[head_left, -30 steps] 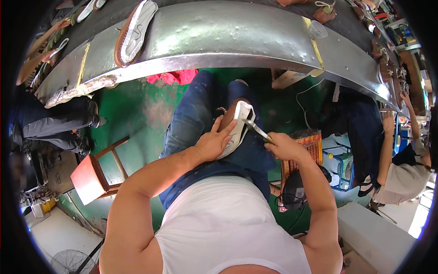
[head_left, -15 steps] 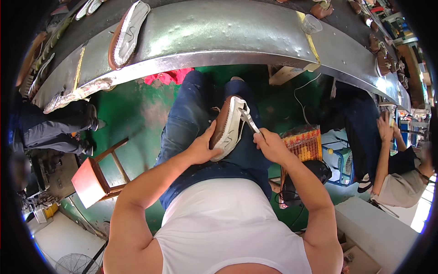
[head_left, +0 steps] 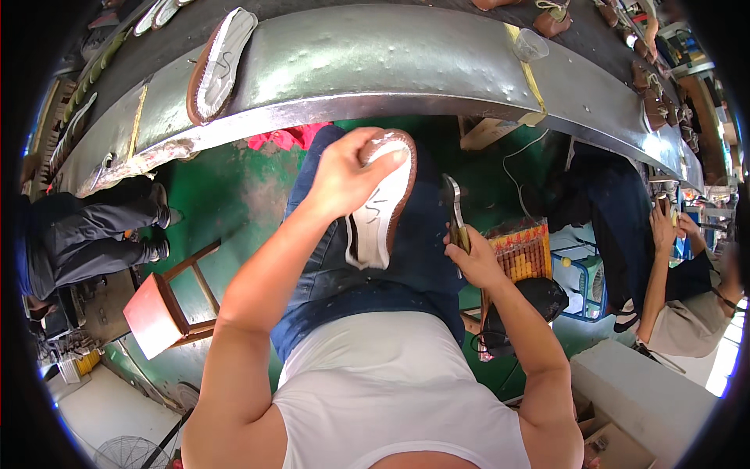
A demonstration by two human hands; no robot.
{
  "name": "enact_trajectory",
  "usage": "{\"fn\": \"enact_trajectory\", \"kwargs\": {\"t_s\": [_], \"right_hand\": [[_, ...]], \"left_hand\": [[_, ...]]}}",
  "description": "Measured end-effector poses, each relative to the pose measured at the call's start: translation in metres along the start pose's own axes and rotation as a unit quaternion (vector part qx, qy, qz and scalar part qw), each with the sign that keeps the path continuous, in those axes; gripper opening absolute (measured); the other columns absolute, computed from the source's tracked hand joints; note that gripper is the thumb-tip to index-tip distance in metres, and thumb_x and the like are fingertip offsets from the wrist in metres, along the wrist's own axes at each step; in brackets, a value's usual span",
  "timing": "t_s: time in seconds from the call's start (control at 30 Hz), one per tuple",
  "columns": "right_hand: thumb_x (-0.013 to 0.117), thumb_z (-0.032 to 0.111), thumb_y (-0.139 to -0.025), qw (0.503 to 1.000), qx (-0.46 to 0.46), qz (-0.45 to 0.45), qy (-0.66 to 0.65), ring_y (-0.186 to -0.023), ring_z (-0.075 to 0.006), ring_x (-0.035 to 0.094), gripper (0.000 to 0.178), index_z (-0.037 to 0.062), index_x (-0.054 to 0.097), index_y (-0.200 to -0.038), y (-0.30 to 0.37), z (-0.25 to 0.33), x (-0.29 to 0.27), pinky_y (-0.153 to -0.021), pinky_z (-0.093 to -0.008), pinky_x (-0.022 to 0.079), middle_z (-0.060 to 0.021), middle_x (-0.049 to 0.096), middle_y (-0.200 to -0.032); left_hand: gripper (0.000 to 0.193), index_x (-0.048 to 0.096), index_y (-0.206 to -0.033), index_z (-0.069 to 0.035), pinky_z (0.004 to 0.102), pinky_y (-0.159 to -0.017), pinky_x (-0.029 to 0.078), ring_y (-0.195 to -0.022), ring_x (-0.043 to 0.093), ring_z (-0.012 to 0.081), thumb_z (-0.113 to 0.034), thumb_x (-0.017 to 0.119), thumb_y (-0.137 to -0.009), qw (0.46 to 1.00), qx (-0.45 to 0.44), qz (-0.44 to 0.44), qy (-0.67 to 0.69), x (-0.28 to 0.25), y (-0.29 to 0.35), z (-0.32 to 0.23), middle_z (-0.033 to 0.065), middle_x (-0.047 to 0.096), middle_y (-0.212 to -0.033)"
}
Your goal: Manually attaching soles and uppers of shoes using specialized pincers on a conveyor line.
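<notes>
My left hand [head_left: 348, 173] is closed round the toe end of a shoe [head_left: 381, 213], with the thumb pressed on its white underside. The shoe has a brown rim, a white underside with dark curved marks, and a dark opening at the end nearest my body. It is held over my thighs. To its right, apart from the shoe, my right hand [head_left: 478, 259] grips a pair of lasting pincers [head_left: 456, 200] by the handles, the curved metal head pointing up and away. The fingers hide part of the handles.
A metal-edged bench [head_left: 375, 55] curves across ahead, carrying a similar half-made shoe [head_left: 222, 66] and a plastic cup [head_left: 531, 45]. A wooden stool [head_left: 156, 313] stands left, a beaded seat mat [head_left: 525, 248] right. Another person's hands [head_left: 664, 227] work at far right.
My left hand has turned the shoe end for end and now grips its far end. My right hand has drawn the pincers off the shoe, slightly right and toward me.
</notes>
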State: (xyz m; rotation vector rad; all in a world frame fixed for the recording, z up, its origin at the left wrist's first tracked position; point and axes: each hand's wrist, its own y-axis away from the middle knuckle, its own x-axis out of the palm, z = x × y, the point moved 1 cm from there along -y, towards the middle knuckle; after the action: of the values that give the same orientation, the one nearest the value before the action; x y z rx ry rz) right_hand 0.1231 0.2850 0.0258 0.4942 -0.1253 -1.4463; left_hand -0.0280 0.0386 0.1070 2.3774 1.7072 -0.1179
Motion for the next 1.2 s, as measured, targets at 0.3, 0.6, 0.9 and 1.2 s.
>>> {"fn": "enact_trajectory", "kwargs": {"t_s": [0.3,0.6,0.9,1.2], "right_hand": [[0.061,0.012,-0.089,0.969,-0.048,0.172,0.168,-0.090,-0.0333,0.063,0.033,0.0014,0.056,-0.119,0.013,0.048,0.004,-0.082,-0.0380,0.049,-0.0182,0.065,-0.097],[0.059,0.015,-0.089,0.917,-0.124,0.214,0.312,-0.101,-0.0427,0.062,0.038,-0.0058,0.054,-0.121,-0.017,0.065,0.014,-0.086,-0.0465,0.049,-0.0253,0.065,-0.106],[0.057,0.024,-0.094,0.858,0.013,0.304,0.414,-0.083,-0.0435,0.065,0.028,-0.0039,0.061,-0.093,-0.039,0.108,0.019,-0.078,-0.0498,0.050,-0.0258,0.065,-0.083],[0.061,0.026,-0.091,0.950,0.023,0.158,0.268,-0.084,-0.0437,0.064,0.029,-0.0034,0.060,-0.090,-0.015,0.049,0.068,-0.076,-0.0498,0.049,-0.0268,0.065,-0.086]], "left_hand": [[0.046,0.059,-0.131,-0.005,0.0337,-0.088,0.051,-0.099,0.067,0.0213,-0.016,0.069,-0.088,0.979,-0.115,0.046,-0.161,0.007,0.086,0.087,0.0199,0.068,-0.113],[0.019,0.071,-0.104,0.000,0.0350,-0.072,0.054,-0.082,0.070,0.0328,-0.013,0.060,-0.094,0.968,0.061,-0.020,-0.241,0.025,0.094,0.081,0.0213,0.070,-0.091],[0.051,0.046,-0.142,-0.008,0.0350,-0.099,0.046,-0.116,0.056,0.0203,-0.043,0.032,-0.106,0.911,-0.233,0.022,0.340,0.051,0.077,0.143,0.0107,0.058,-0.130],[0.060,0.027,-0.154,-0.012,0.0353,-0.110,0.036,-0.132,0.043,0.0188,-0.044,0.042,-0.104,0.897,-0.208,0.061,0.385,0.037,0.070,0.132,0.0056,0.045,-0.145]]}}
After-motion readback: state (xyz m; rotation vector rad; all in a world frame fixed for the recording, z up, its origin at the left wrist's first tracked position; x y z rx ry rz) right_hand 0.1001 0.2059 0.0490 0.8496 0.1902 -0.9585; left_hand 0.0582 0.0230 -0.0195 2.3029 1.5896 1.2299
